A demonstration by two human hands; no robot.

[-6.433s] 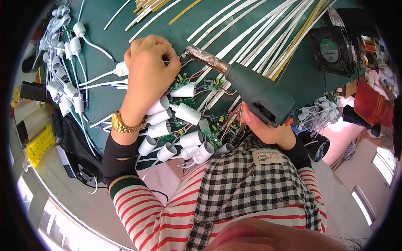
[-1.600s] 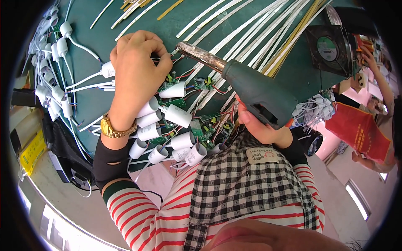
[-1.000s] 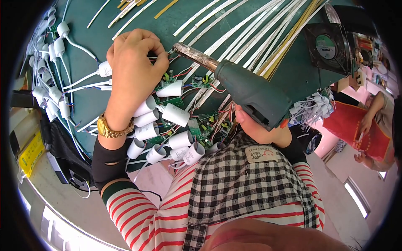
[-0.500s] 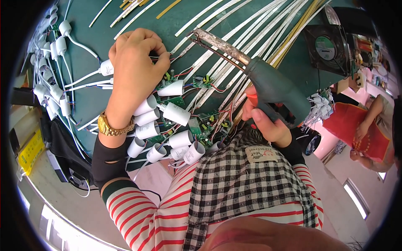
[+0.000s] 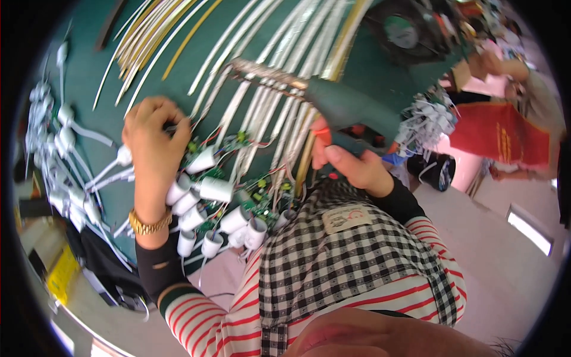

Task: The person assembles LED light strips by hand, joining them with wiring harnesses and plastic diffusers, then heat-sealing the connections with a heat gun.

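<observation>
My left hand is curled in a pinch over the bench, near the lower end of a white strip. What its fingertips hold is hidden beneath them. My right hand grips the dark green handle of a soldering gun, its fingers around the orange trigger. The gun's metal barrel points left, and its tip hovers close to the strips, right of my left hand. Small green circuit boards with thin wires lie between my hands, joined to white plastic caps.
Long white strips fan across the green bench. White caps with cables pile up at the left. A black fan stands back right. Beyond the bench, another person is beside a red cloth.
The whole view has shifted and turned, so the bench things appear further left and lower. Both hands keep their grip shapes, and the soldering gun stays in my right hand.
</observation>
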